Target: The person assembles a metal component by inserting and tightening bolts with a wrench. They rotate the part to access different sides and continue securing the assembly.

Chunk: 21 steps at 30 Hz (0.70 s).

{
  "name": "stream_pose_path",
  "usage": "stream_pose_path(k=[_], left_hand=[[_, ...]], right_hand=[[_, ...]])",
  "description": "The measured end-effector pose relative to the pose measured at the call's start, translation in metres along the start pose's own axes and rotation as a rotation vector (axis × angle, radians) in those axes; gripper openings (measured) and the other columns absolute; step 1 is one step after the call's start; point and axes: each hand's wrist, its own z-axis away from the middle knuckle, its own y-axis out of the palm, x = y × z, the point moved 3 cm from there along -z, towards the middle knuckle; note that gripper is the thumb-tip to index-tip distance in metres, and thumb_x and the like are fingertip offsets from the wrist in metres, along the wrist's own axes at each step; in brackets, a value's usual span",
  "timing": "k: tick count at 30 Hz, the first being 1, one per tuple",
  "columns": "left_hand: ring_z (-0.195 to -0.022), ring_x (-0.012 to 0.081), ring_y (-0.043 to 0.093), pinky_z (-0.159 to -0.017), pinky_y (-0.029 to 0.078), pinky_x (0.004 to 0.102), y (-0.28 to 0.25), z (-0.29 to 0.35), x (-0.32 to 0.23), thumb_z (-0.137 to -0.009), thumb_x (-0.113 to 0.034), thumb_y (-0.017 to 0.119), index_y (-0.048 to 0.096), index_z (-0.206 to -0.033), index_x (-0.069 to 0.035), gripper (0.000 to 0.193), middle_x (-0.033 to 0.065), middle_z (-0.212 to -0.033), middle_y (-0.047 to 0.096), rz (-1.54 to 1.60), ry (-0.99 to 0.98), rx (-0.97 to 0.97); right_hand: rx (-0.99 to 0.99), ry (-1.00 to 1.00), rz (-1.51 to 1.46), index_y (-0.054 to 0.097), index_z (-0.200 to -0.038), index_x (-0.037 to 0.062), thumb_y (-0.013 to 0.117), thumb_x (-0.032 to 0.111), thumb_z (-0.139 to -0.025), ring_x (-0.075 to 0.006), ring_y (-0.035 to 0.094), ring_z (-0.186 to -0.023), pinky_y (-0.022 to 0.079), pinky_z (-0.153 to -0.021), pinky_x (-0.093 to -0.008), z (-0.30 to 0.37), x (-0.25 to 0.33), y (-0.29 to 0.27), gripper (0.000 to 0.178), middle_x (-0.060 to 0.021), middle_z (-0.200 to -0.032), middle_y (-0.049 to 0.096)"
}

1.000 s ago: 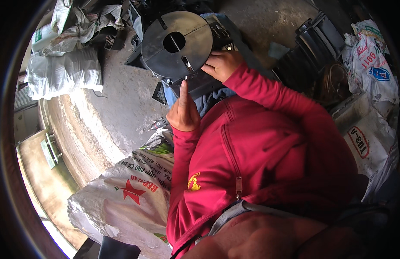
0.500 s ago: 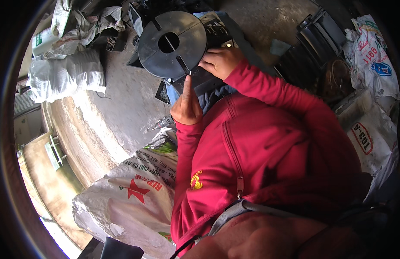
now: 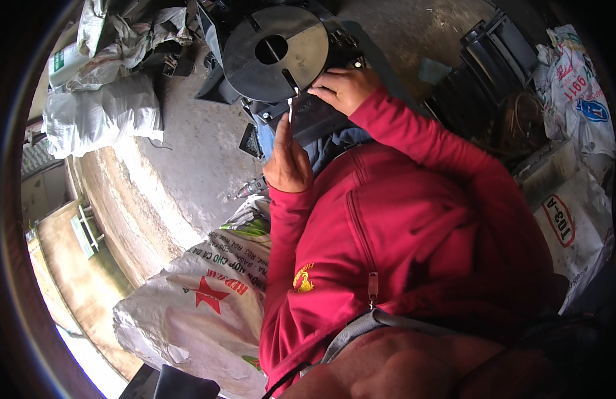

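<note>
A round black disc (image 3: 305, 43) with a centre hole and narrow slots lies tilted on top of a dark assembly in front of me. My right hand (image 3: 348, 88) is closed at its lower right rim, thumb and fingers against the edge. Below the disc, my left hand (image 3: 288, 163) points up with the index finger stretched. From its fingertips a thin white stick (image 3: 291, 108) rises to the slot near the disc's lower edge. How the thumb presses on that stick is hidden. A small white knob (image 3: 266, 115) sits under the rim, left of the stick.
A power tool (image 3: 251, 187) lies on the floor left of my left wrist. Printed white sacks (image 3: 188, 319) stand at lower left and along the right side (image 3: 574, 100). Stacked black curved parts (image 3: 477, 73) are at upper right; wrapped white bundles (image 3: 102, 116) lie at far left.
The disc has shifted up and to the right, and my right hand has moved slightly right with it. More of the white stick now shows above my left fingertips.
</note>
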Motion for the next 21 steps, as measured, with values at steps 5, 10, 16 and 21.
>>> stream_pose_path(k=[5, 10, 16, 21], left_hand=[[-0.044, 0.0223, 0.052, -0.044, 0.041, 0.0353, 0.024, 0.007, 0.025, -0.082, 0.005, 0.054, 0.049, -0.138, -0.013, 0.059, 0.01, -0.06, 0.053, -0.126, -0.049, 0.171], [-0.051, 0.0257, 0.054, -0.051, 0.045, 0.0332, -0.006, 0.009, 0.018, -0.085, 0.0, 0.059, 0.06, -0.12, -0.003, 0.035, 0.0107, -0.068, 0.059, 0.132, -0.203, 0.0], [-0.062, 0.0216, 0.057, -0.056, 0.044, 0.0272, -0.015, 0.021, 0.019, -0.081, -0.001, 0.067, 0.068, -0.102, -0.003, 0.021, 0.0112, -0.08, 0.061, 0.111, -0.151, 0.185], [-0.07, 0.0128, 0.063, -0.065, 0.048, 0.0213, -0.031, 0.025, 0.016, -0.089, -0.003, 0.056, 0.068, -0.102, 0.002, 0.018, 0.0065, -0.082, 0.067, 0.712, -0.691, 0.442]], right_hand=[[0.058, 0.03, 0.033, 0.069, -0.088, 0.018, 0.068, 0.032, -0.084, -0.0245, 0.066, -0.069, 0.052, -0.057, -0.036, -0.002, 0.002, 0.007, 0.015, -0.0009, -0.079, 0.066], [0.055, 0.037, 0.01, 0.069, -0.089, 0.0172, 0.068, 0.032, -0.084, -0.025, 0.066, -0.069, 0.052, -0.059, -0.0361, -0.003, 0.002, 0.006, 0.016, -0.0015, -0.08, 0.067], [0.071, 0.039, -0.012, 0.07, -0.089, 0.0144, 0.067, 0.032, -0.084, -0.0256, 0.066, -0.072, 0.053, -0.06, -0.0358, -0.007, 0.004, 0.004, 0.018, -0.0031, -0.083, 0.069], [0.109, -0.022, 0.0, 0.07, -0.088, 0.012, 0.068, 0.03, -0.084, -0.026, 0.067, -0.074, 0.053, -0.063, -0.0356, -0.013, 0.007, 0.005, 0.018, -0.0047, -0.083, 0.069]])
